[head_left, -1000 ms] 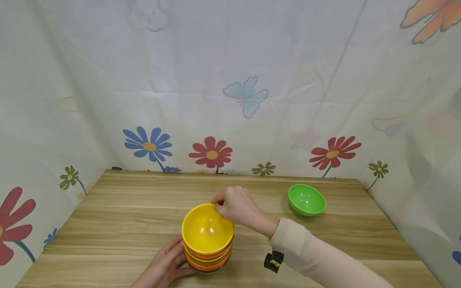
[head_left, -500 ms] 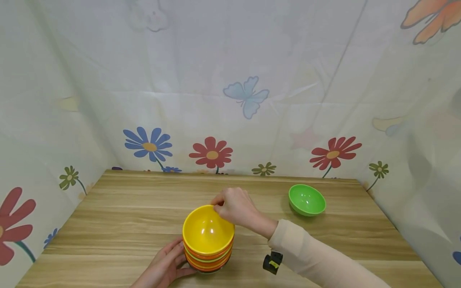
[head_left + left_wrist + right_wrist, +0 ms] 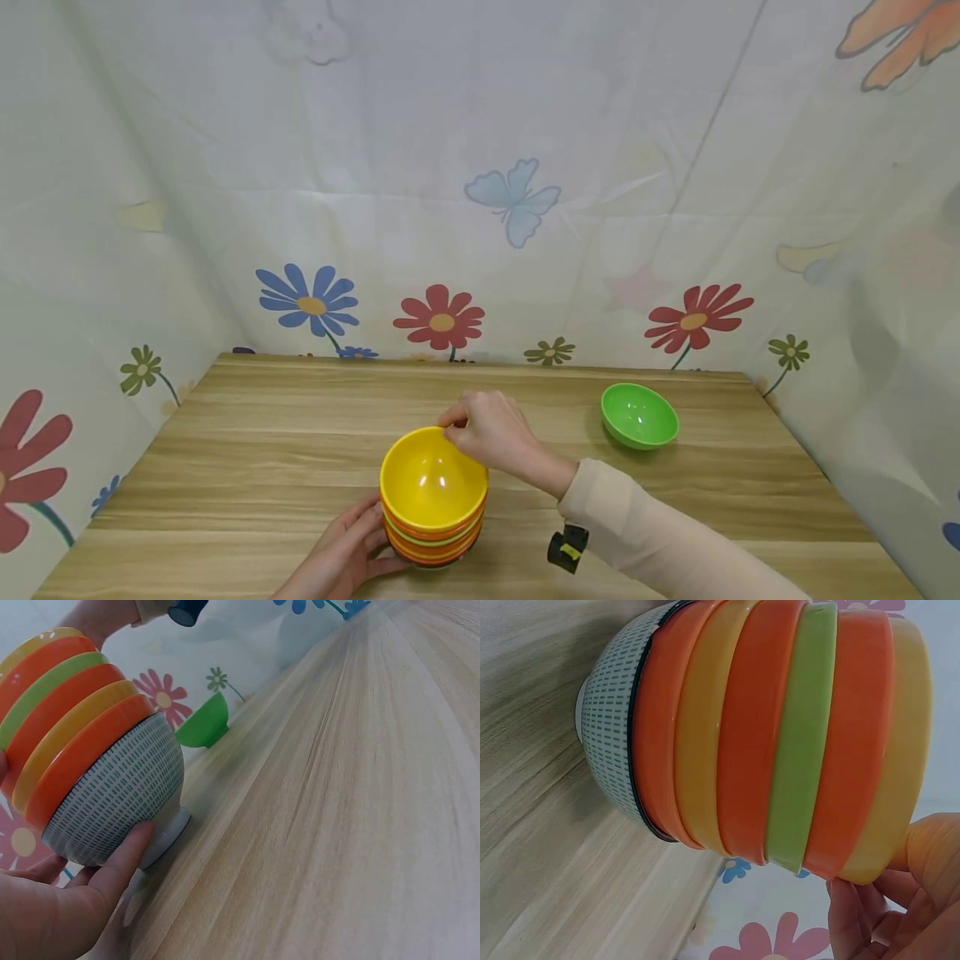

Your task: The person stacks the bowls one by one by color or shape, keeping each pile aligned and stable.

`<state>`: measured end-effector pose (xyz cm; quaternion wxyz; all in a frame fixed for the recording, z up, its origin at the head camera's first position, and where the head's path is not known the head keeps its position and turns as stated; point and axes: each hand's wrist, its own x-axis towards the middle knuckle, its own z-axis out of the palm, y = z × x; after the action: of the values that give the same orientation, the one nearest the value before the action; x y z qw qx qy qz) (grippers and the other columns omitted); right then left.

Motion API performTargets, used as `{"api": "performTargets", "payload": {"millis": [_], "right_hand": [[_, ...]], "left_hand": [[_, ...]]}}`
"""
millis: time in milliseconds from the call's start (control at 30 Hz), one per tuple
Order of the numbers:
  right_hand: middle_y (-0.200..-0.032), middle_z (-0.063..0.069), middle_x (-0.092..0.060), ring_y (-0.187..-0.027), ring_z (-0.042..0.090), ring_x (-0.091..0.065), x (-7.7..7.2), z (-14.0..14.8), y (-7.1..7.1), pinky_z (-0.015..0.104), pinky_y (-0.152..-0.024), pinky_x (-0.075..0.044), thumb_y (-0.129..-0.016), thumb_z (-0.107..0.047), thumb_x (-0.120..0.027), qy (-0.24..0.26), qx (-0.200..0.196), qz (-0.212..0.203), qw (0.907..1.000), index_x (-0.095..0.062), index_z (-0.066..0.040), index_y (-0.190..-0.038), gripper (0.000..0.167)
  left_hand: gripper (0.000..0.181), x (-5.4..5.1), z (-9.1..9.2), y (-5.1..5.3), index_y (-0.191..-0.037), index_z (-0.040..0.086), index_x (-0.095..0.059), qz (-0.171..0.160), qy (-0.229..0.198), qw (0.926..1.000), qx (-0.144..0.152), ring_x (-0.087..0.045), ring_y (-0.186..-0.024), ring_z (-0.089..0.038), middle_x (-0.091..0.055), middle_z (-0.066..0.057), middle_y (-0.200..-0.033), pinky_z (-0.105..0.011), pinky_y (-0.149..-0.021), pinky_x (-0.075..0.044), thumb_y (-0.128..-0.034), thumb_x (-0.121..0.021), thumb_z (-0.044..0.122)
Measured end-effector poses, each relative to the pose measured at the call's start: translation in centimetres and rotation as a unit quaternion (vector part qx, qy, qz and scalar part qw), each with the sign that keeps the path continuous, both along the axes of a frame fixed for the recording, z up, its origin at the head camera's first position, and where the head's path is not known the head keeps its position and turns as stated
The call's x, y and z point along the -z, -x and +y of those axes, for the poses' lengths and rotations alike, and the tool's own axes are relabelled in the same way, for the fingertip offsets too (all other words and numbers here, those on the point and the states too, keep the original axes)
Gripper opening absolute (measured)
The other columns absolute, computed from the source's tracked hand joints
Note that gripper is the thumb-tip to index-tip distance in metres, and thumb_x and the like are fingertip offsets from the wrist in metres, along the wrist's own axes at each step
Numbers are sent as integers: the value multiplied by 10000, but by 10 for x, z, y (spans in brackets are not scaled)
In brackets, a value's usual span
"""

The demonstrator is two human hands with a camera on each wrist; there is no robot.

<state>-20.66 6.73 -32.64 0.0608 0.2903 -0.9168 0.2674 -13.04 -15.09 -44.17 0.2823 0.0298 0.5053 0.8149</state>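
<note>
A tall stack of nested bowls stands near the front of the table. Its top bowl is yellow (image 3: 431, 483); orange, green and yellow bowls sit below. At the bottom is a white bowl with green dashes (image 3: 127, 787) and a dark rim. My left hand (image 3: 347, 546) holds the stack low on its left side, with a digit against the patterned bowl in the left wrist view. At the far rim of the top yellow bowl, my right hand (image 3: 491, 432) pinches the edge between thumb and fingers. The right wrist view shows those fingers (image 3: 851, 919) at the rim.
A single green bowl (image 3: 639, 417) stands upright at the back right of the wooden table (image 3: 285, 433). Behind and beside the table hangs a pale curtain (image 3: 420, 217) printed with flowers and butterflies. A small black device (image 3: 568, 547) is on the right wrist.
Over the last second the stack and both hands have stayed almost still, with only a very slight shift of the right forearm. The green bowl has not moved.
</note>
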Motion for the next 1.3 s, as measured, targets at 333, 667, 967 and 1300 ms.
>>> {"api": "performTargets", "payload": {"millis": [333,667,967,1300], "right_hand": [[-741,-30,-645,-584,67,-458,1,0,1,152,-464,-371,-797,-134,-682,-166,-31,215,9996,-759,-126,-889,120],[-810,-19,-701,-610,75,-484,1,-1,2,150,-465,-382,-804,-146,-678,-307,-36,136,9994,-755,-124,-915,137],[-815,-18,-710,-622,74,-509,0,0,2,142,-483,-392,-804,-152,-679,-302,-73,138,9994,-754,-122,-913,136],[-809,-18,-713,-596,63,-498,-2,0,2,140,-459,-384,-805,-147,-679,-285,-117,132,9994,-756,-124,-908,131]], "left_hand": [[685,-1,2,0,-1450,-21,-104,-22,85,9999,-59,-537,-1115,-158,-541,-23,-1263,-513,-962,-423,-973,-434,344],[674,-1,1,-1,-1449,-18,-116,2,94,9999,-57,-542,-1106,-159,-548,-20,-1252,-518,-963,-419,-974,-437,337],[667,0,1,-1,-1448,-19,-122,5,53,10000,-70,-540,-1109,-158,-547,-23,-1257,-516,-958,-425,-975,-435,333],[630,0,2,-1,-1450,-6,-129,36,-77,10000,-16,-539,-1111,-149,-553,-4,-1247,-514,-962,-423,-986,-410,315]]}}
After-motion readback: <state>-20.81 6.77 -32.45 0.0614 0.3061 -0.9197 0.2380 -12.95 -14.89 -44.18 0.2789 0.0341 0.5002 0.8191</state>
